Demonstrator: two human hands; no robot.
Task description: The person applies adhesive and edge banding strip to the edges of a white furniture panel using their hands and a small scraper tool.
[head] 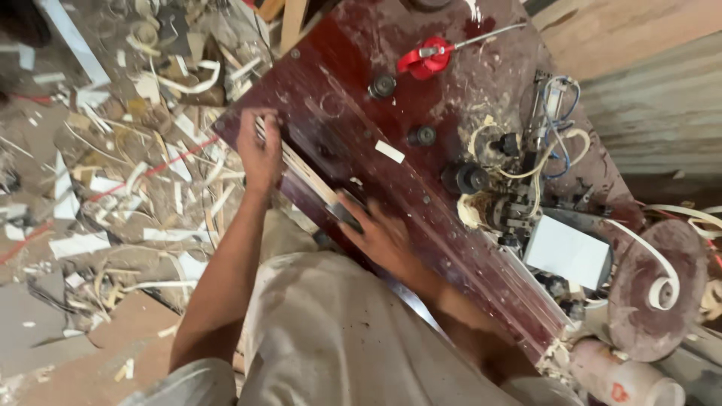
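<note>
Nearest the camera, a pale, dust-marked garment (331, 338) is seen, from which both bare arms reach out to a dark red surface (421, 98) that runs slantwise across the view. The right hand (380, 234) is laid on the near edge of the surface, its fingers spread over a small dark flat piece (344, 214); whether that grip is clenched on the piece or merely pressed on it cannot be told. The left hand (261, 150) is placed further along the same edge, its grip closed around the end of a long thin wooden strip (301, 169), which lies along the edge of the surface between the two hands. Beyond the hands, black round knobs (382, 86) and a small white tag (389, 151) are set on the surface. To the right, a cluster of machine parts with blue and white cables (556, 113) is mounted, with a coil of white edging tape (662, 289) on a round disc beside it. At the far end, a red clamp handle (425, 59) is fixed. To the left, the floor (53, 323) is littered with pale offcuts and shavings (135, 180).
</note>
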